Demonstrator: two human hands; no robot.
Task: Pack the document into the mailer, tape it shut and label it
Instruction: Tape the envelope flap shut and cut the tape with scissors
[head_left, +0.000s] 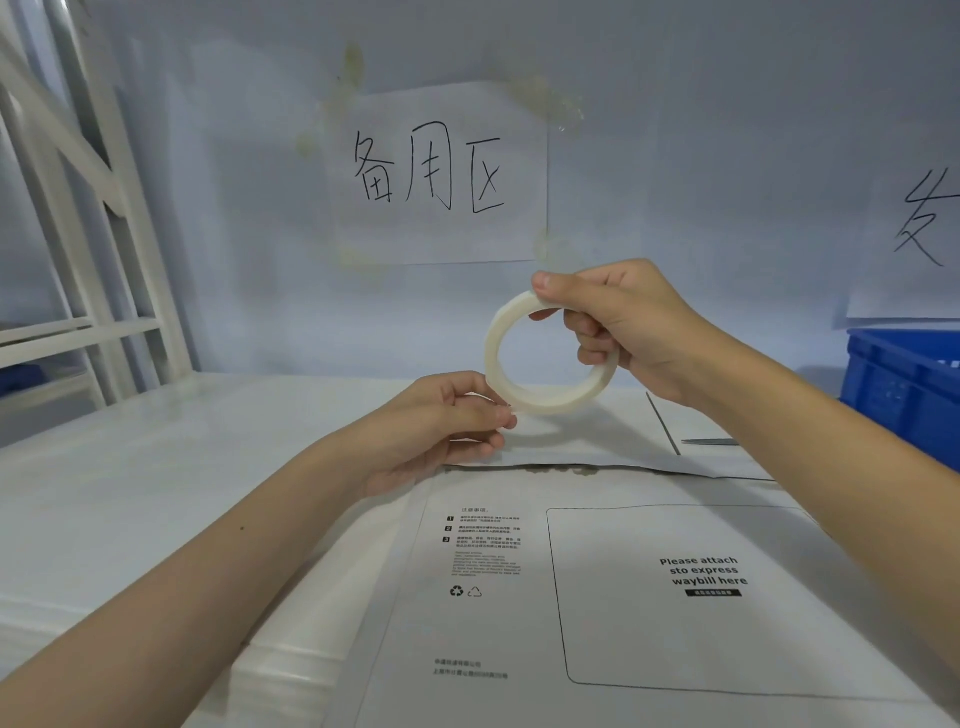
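Two hands at work: both bare forearms reach in from the bottom corners, above a white tabletop (156, 467).
Mailer: a flat, pale grey paper mailer (597, 597) lies nearest the viewer on the table, printed side up, with a rounded box reading "Please attach sto express waybill here", small numbered print and recycling marks.
Mailer's far edge: it runs just below the hands; whether it is sealed cannot be told.
Left hand (441, 421): fingers curled, thumb and fingertips pinched together against the lower left rim of the tape.
Tape: a thin, off-white ring of tape (498, 332) is held upright in the air above the mailer's far edge.
Right hand (623, 327): thumb on top and fingers hooked through the ring, gripping its upper right side.
Right edge: a blue plastic crate (904, 384) stands on the table.
Left edge: a white metal frame (78, 208).
Wall behind: a white paper sign (441, 176) with three handwritten black characters, taped up.
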